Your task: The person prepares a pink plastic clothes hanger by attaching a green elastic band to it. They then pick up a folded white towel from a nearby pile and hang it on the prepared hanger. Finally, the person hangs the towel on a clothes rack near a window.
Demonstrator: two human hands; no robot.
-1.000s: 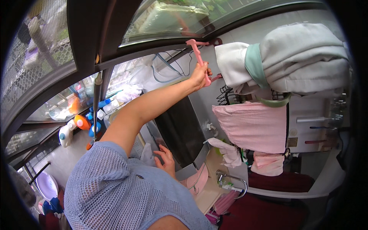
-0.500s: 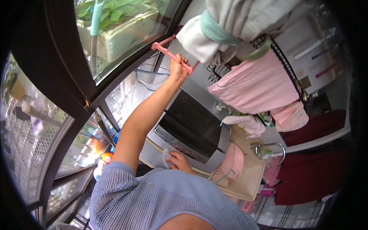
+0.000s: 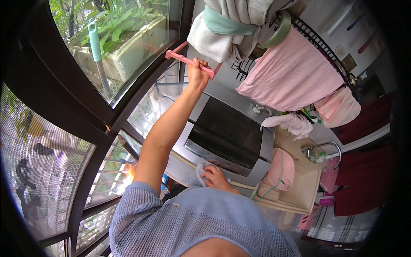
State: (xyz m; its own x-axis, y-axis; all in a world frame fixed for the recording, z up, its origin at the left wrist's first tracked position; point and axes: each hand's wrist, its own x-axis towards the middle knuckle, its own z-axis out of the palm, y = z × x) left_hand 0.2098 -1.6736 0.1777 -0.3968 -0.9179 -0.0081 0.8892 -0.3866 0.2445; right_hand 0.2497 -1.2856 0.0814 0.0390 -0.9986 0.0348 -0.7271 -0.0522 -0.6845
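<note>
My left hand (image 3: pixel 197 78) reaches up and is closed round the front bar of a pink plastic rack (image 3: pixel 182 57) beside the window frame. A grey-white towel (image 3: pixel 209 39) hangs right above and behind that rack. Lower down, my right hand (image 3: pixel 219 180) rests on a pale cloth (image 3: pixel 200 174) at the front edge of a washing machine (image 3: pixel 229 128) with a dark lid. Its fingers bend over the cloth, pressing it against the machine's light panel.
Right of the machine is a cream sink (image 3: pixel 306 188) with a curved tap (image 3: pixel 338 150) and a pink basin (image 3: pixel 280 169). Pink towels (image 3: pixel 295 73) hang from a black wire rack (image 3: pixel 329 51). On the left, dark-framed windows (image 3: pixel 117 105) face a planter (image 3: pixel 141 51) of green leaves.
The view has shifted, so the machine and sink sit further right in the picture. My left hand stays on the pink rack and my right hand stays on the cloth.
</note>
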